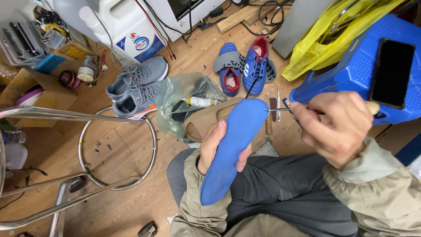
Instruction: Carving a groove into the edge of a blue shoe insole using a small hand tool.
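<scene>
My left hand [215, 147] grips a blue shoe insole [232, 145] by its middle and holds it upright over my lap. My right hand [335, 125] is closed on a thin metal awl [280, 109] with a wooden handle; its tip points left and touches the insole's toe end. A tan shoe [206, 120] lies on the floor just behind the insole, partly hidden by it.
A blue plastic stool [351, 70] with a black phone [391, 72] on it stands at right. Blue football boots [256, 66], grey sneakers [136, 87], a plastic bag with tubes [184, 98], a white jug [127, 26] and a metal stool frame [87, 149] lie on the wooden floor.
</scene>
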